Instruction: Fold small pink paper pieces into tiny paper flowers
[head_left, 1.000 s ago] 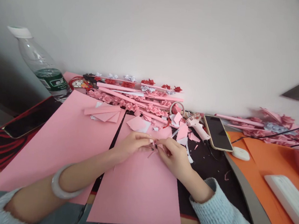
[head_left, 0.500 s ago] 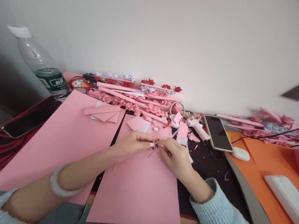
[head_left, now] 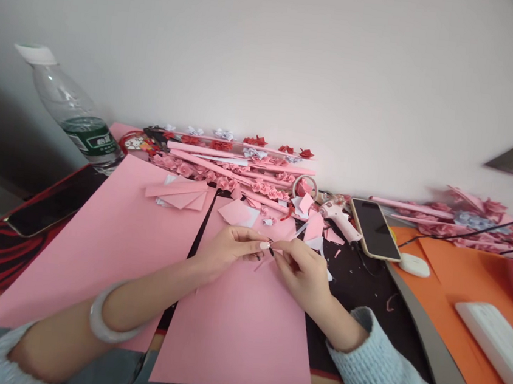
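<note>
My left hand [head_left: 231,250] and my right hand [head_left: 300,274] meet over a large pink paper sheet [head_left: 241,337]. The fingertips of both are pinched together on something very small, mostly hidden by the fingers, with dark bits showing at the tips. A narrow pale pink strip [head_left: 260,266] shows just below the fingers; whether it is held or lies on the sheet I cannot tell. Just beyond the hands lie a pink paper square [head_left: 235,212] and a small white folded paper piece [head_left: 268,222].
Behind lie paper flowers [head_left: 266,188] and rolled pink paper tubes [head_left: 208,168]. Right of them are a tape roll [head_left: 305,188], a glue gun [head_left: 341,219] and a phone [head_left: 375,229]. A bottle [head_left: 76,112] stands left, near another phone [head_left: 46,209]. Orange paper [head_left: 457,286] lies right.
The fingertips have shifted slightly against each other, still pinched together. The whole view has moved a little; the things on the table lie as before.
</note>
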`<state>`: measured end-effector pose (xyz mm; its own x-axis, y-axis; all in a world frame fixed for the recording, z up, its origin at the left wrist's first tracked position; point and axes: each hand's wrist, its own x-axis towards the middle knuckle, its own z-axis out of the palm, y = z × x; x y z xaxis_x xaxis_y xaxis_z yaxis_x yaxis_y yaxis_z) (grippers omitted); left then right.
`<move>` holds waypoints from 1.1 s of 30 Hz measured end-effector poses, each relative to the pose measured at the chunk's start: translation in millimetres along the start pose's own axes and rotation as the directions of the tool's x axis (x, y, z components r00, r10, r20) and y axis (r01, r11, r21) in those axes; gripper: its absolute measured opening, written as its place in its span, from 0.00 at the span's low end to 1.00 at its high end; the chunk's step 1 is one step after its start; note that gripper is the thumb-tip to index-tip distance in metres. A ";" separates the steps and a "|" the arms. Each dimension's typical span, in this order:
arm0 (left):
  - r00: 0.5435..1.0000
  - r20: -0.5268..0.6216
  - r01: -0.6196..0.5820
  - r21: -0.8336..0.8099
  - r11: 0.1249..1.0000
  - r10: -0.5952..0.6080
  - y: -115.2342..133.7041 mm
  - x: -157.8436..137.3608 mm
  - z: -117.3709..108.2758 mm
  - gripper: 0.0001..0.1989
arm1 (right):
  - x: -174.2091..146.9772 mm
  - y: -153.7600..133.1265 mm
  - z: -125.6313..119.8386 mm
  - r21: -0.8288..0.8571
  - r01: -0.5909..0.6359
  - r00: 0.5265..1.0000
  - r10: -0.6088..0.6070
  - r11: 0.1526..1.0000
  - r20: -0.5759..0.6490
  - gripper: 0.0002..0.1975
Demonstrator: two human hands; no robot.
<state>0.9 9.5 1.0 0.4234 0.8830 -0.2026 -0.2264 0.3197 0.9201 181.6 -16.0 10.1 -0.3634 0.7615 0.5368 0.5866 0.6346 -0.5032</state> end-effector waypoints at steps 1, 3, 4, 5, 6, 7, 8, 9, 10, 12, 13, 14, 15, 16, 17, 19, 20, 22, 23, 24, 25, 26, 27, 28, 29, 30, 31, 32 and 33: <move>1.000 0.009 -0.006 0.001 1.000 0.006 0.0 -0.1 0.5 0.08 | 0.2 -0.5 -0.3 -0.005 0.014 1.000 -0.014 1.000 -0.002 0.08; 0.999 0.026 -0.020 0.001 1.000 0.020 -0.4 0.2 0.9 0.08 | 0.5 -1.3 -0.6 -0.016 0.034 0.999 -0.034 0.999 -0.007 0.08; 0.999 0.028 -0.026 0.004 1.000 0.026 -0.7 0.6 1.0 0.09 | 0.6 -1.5 -0.6 -0.020 0.037 0.999 -0.037 0.999 -0.008 0.08; 0.999 0.026 -0.031 0.011 0.999 0.030 -1.1 1.0 1.0 0.09 | 0.7 -1.5 -0.6 -0.024 0.035 0.999 -0.035 0.999 -0.010 0.08; 0.999 0.019 -0.034 0.021 0.999 0.034 -1.3 1.3 1.0 0.10 | 0.6 -1.4 -0.5 -0.029 0.030 0.999 -0.030 0.999 -0.013 0.08; 0.999 0.011 -0.036 0.034 0.999 0.036 -1.4 1.5 1.0 0.10 | 0.6 -1.3 -0.4 -0.036 0.023 1.000 -0.024 0.999 -0.020 0.08; 0.999 0.007 -0.038 0.047 0.998 0.038 -1.3 1.6 1.1 0.11 | 0.6 -1.1 -0.3 -0.043 0.016 0.999 -0.018 0.999 -0.030 0.08; 0.999 0.011 -0.042 0.055 0.998 0.041 -1.0 1.4 1.2 0.12 | 0.6 -0.9 -0.1 -0.050 0.009 0.999 -0.012 0.999 -0.043 0.07; 0.999 0.022 -0.046 0.059 0.997 0.045 -0.5 1.1 1.5 0.13 | 0.7 -0.7 0.0 -0.055 0.002 0.998 -0.006 0.998 -0.057 0.07; 0.997 0.059 -0.062 0.056 0.997 0.058 0.6 0.2 2.2 0.15 | 1.1 -0.6 0.0 -0.060 -0.013 0.997 0.008 0.998 -0.077 0.07; 0.995 0.079 -0.073 0.052 0.996 0.068 1.1 -0.3 2.5 0.16 | 1.3 -0.6 0.0 -0.061 -0.020 0.997 0.015 0.998 -0.081 0.07; 0.992 0.093 -0.086 0.049 0.995 0.081 1.4 -0.7 2.9 0.16 | 1.5 -0.6 0.0 -0.060 -0.026 0.996 0.020 0.998 -0.084 0.07; 0.991 0.100 -0.097 0.048 0.994 0.091 1.5 -1.0 3.2 0.16 | 1.7 -0.7 -0.1 -0.060 -0.031 0.996 0.026 0.998 -0.085 0.07; 0.990 0.102 -0.104 0.049 0.993 0.098 1.5 -1.1 3.3 0.16 | 1.7 -0.8 -0.1 -0.061 -0.034 0.996 0.029 0.998 -0.085 0.07; 0.990 0.100 -0.107 0.050 0.993 0.102 1.3 -1.1 3.4 0.15 | 1.7 -1.0 -0.2 -0.060 -0.035 0.996 0.030 0.998 -0.086 0.06; 0.990 0.094 -0.108 0.057 0.993 0.102 0.9 -0.8 3.3 0.15 | 1.5 -1.2 -0.2 -0.058 -0.036 0.996 0.031 0.998 -0.086 0.06; 0.990 0.094 -0.108 0.062 0.992 0.101 0.7 -0.7 3.1 0.15 | 1.3 -1.3 -0.3 -0.058 -0.035 0.996 0.030 0.998 -0.086 0.06; 0.989 0.100 -0.113 0.075 0.991 0.106 0.7 -0.7 2.8 0.16 | 0.9 -1.4 -0.3 -0.056 -0.029 0.996 0.025 0.998 -0.086 0.06; 0.989 0.103 -0.117 0.078 0.990 0.109 0.9 -0.8 2.7 0.16 | 0.7 -1.3 -0.3 -0.054 -0.026 0.996 0.021 0.998 -0.088 0.06; 0.988 0.105 -0.121 0.081 0.989 0.112 1.1 -1.0 2.7 0.16 | 0.5 -1.3 -0.4 -0.052 -0.023 0.996 0.018 0.998 -0.089 0.05; 0.988 0.105 -0.123 0.083 0.989 0.114 1.4 -1.2 2.8 0.17 | 0.4 -1.3 -0.4 -0.049 -0.020 0.996 0.016 0.999 -0.090 0.05; 0.988 0.103 -0.124 0.086 0.989 0.115 1.6 -1.5 2.9 0.17 | 0.3 -1.3 -0.5 -0.047 -0.018 0.996 0.013 0.999 -0.089 0.05; 0.989 0.099 -0.122 0.089 0.988 0.113 1.8 -1.7 3.1 0.16 | 0.3 -1.5 -0.5 -0.046 -0.015 0.996 0.011 0.999 -0.088 0.05; 0.989 0.094 -0.120 0.092 0.989 0.112 1.9 -1.9 3.3 0.16 | 0.4 -1.6 -0.6 -0.047 -0.012 0.996 0.008 0.999 -0.085 0.05; 0.990 0.090 -0.119 0.094 0.988 0.110 1.9 -2.1 3.5 0.16 | 0.5 -1.8 -0.6 -0.048 -0.010 0.997 0.006 0.999 -0.083 0.05; 0.990 0.086 -0.119 0.097 0.988 0.111 1.8 -2.2 3.6 0.16 | 0.6 -1.9 -0.6 -0.049 -0.009 0.997 0.005 0.999 -0.082 0.06; 0.990 0.084 -0.121 0.099 0.988 0.113 1.6 -2.2 3.7 0.16 | 0.7 -2.0 -0.5 -0.050 -0.009 0.997 0.004 0.999 -0.082 0.06; 0.990 0.080 -0.124 0.101 0.987 0.116 1.3 -2.2 3.6 0.16 | 0.9 -2.0 -0.4 -0.051 -0.010 0.997 0.006 0.999 -0.079 0.06; 0.990 0.075 -0.126 0.104 0.986 0.119 0.9 -2.1 3.4 0.16 | 1.0 -1.9 -0.3 -0.051 -0.013 0.997 0.009 0.999 -0.075 0.06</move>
<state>2.8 6.8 3.3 0.4584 0.8863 -0.0658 -0.1857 0.1679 0.9682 180.4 -16.5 11.7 -0.3030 0.7552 0.5813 0.6275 0.6172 -0.4747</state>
